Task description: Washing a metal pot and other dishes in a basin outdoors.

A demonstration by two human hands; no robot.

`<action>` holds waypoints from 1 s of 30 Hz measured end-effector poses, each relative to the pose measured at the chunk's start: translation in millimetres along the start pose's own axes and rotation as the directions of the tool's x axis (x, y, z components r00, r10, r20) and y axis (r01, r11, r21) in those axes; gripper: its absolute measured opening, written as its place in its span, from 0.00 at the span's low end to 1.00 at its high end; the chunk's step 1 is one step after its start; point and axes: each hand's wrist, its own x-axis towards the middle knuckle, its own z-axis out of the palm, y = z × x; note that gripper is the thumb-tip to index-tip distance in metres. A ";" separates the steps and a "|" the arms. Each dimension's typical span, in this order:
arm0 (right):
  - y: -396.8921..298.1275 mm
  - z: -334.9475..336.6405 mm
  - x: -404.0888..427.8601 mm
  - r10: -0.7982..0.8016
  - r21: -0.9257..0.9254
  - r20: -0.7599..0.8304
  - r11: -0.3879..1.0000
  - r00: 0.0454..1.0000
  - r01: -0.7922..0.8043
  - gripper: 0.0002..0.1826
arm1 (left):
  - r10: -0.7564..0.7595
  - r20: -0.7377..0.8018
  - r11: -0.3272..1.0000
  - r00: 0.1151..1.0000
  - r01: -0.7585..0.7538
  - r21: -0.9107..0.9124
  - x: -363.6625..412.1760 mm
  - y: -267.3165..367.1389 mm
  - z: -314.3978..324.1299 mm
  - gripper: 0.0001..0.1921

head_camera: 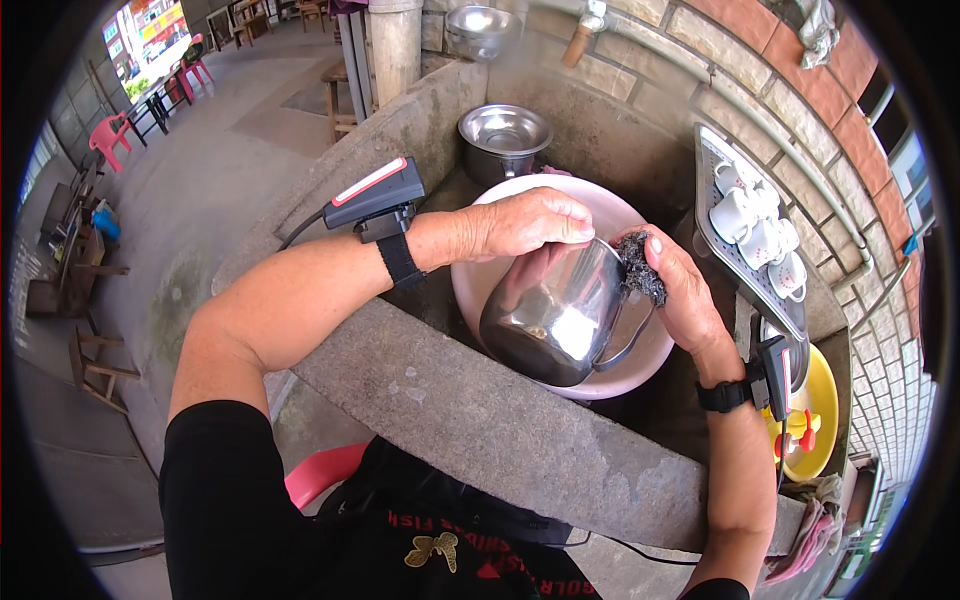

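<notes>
A shiny stainless steel pitcher (555, 315) lies tilted over a pale pink plastic basin (660, 352), its handle turned towards my right side. My left hand (529, 223) grips the pitcher's rim from above. In my right hand (679, 289) is a dark metal scouring pad (642, 268), held against the outside of the pitcher near the rim and the top of the handle. My right fingertips are partly hidden behind the pad. The pitcher's inside is out of sight.
The basin sits in a concrete sink (495, 420) with a broad front ledge. Behind it stands a metal bowl on a pot (504, 139). At right, a metal tray (757, 289) holds several white cups (761, 241). A yellow basin (821, 405) and cloths (814, 525) lie nearer. A tap (585, 34) juts from the brick wall.
</notes>
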 end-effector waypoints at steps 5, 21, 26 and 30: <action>-13.2 -4.9 -3.0 0.140 0.516 0.209 0.825 0.968 -0.231 0.25 | 0.028 0.016 0.998 0.999 -0.029 0.059 1.6 -8.0 -4.5 0.16; -17.8 -0.8 -3.4 0.175 0.103 0.150 0.976 0.973 -0.191 0.14 | 0.217 -0.108 0.943 0.970 -0.179 0.282 -3.2 7.1 14.4 0.13; -26.5 14.5 0.2 0.101 0.100 0.030 0.990 0.994 -0.104 0.12 | 0.356 -0.112 0.861 0.928 -0.279 0.426 -2.5 16.4 25.1 0.12; -23.5 7.5 0.0 0.166 0.167 0.075 0.970 0.983 -0.176 0.12 | 0.340 -0.133 0.897 0.931 -0.278 0.345 2.8 13.2 28.4 0.14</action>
